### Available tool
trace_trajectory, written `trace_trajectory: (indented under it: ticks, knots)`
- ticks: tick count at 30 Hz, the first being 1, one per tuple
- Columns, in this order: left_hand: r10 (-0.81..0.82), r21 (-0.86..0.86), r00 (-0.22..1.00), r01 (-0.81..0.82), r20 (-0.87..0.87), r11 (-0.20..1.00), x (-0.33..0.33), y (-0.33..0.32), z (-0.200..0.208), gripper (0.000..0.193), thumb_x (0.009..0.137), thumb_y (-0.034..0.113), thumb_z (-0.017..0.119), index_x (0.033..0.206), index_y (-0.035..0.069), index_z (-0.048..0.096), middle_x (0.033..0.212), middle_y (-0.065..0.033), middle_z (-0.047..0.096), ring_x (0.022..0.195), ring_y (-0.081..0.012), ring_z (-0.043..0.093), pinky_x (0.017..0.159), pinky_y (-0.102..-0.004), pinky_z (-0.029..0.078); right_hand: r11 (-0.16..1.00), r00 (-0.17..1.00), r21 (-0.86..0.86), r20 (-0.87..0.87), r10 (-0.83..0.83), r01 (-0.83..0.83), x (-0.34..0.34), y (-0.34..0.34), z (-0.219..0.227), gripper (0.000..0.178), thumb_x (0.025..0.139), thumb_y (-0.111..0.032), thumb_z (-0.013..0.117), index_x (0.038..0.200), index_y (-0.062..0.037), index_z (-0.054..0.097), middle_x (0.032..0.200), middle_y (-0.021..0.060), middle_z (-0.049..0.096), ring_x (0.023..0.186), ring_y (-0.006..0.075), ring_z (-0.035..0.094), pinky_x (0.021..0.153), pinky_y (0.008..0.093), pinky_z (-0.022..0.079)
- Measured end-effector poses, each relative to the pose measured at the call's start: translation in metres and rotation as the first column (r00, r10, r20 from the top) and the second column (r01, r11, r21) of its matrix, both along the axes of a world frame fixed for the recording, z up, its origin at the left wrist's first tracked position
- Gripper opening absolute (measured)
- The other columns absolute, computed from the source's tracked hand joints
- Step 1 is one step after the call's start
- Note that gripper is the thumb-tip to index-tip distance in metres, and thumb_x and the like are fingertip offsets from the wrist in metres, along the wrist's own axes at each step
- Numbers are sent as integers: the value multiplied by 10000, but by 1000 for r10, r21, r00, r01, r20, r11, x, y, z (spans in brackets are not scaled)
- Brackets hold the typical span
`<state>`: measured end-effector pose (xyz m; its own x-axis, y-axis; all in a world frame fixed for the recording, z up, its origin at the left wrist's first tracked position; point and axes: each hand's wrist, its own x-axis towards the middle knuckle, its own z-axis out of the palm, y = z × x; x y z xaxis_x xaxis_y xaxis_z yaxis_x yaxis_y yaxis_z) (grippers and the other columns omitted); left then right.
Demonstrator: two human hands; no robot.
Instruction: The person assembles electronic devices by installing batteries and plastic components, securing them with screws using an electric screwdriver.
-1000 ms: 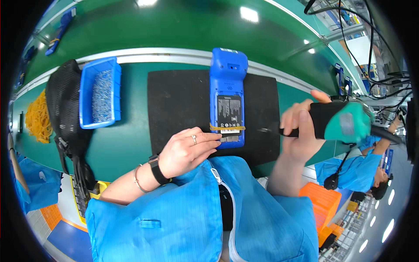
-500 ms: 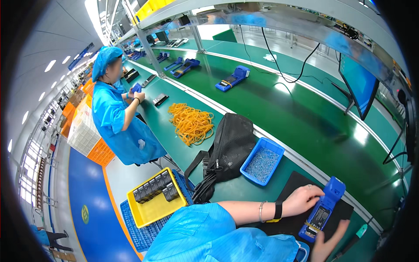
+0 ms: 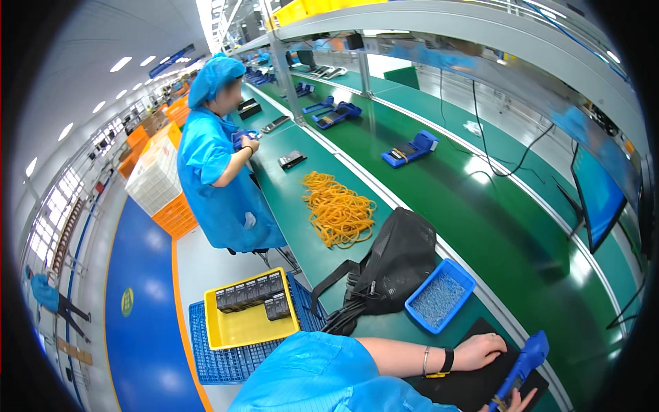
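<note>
My right hand (image 3: 513,401) grips the lower end of a blue handheld terminal (image 3: 527,360) at the bottom right. The terminal is tilted up on its edge, so its face is mostly turned away, and part of it runs below the picture. Beside it, my left hand (image 3: 479,351) rests on a black mat (image 3: 473,384) with fingers curled in, apart from the terminal; nothing shows in it. A bracelet and a dark wristband circle that wrist. A blue tray (image 3: 464,276) of small shiny pieces stands just beyond my left hand.
A black bag (image 3: 401,257) and a pile of orange rubber bands (image 3: 340,213) lie farther along the bench. A yellow tray (image 3: 237,328) holds several black batteries. Another blue terminal (image 3: 410,150) lies on the green belt. A co-worker (image 3: 223,165) stands at left; a monitor (image 3: 597,196) stands right.
The terminal has gone from lying face up to tilted on its edge in my right hand. My left hand has come off it. The view has shifted, moving the scene rightward.
</note>
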<state>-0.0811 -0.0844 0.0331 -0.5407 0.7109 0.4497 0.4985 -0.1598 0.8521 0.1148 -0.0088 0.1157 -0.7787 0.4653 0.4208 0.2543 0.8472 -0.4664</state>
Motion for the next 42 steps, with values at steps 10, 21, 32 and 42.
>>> trace_trajectory:
  ticks: [10, 21, 32, 42]
  knots:
    - [6, 26, 990, -2, -143, 1000, -1, 2, -5, 153, 747, 11, 572, 899, -2, 591, 929, -105, 580, 914, -280, 538, 804, -370, 461, 684, 906, -701, -400, -140, -203, -136, 142, -79, 658, 815, -11, 574, 1410, -25, 293, 1367, 202, 405, 1250, 343, 401, 1026, 373, 335]
    - [-88, -125, 980, 66, -177, 990, 2, 3, -7, 190, 780, 169, 579, 917, 42, 618, 1007, -133, 575, 995, -294, 505, 870, -456, 397, 994, 990, 98, -133, -39, 52, -224, 111, -62, 470, 718, 23, 615, 1171, 11, 492, 1422, 182, 330, 1262, 358, 366, 1027, 423, 324]
    - [39, -1, 996, -39, 82, 999, 3, 3, -7, 236, 721, -5, 552, 952, -43, 576, 988, -186, 572, 966, -360, 541, 866, -407, 445, 564, 945, -764, -198, 259, -315, -169, 23, -58, 188, 851, -11, 488, 1004, 61, 571, 915, 156, 651, 807, 183, 622, 762, 291, 481]
    - [17, -32, 994, -14, 107, 999, 1, 1, -5, 265, 697, -14, 550, 957, -58, 584, 993, -188, 580, 989, -350, 530, 853, -398, 449, 549, 964, -804, -112, 239, -229, -169, 27, -56, 179, 836, -1, 480, 976, 64, 571, 896, 149, 640, 797, 179, 609, 751, 279, 482]
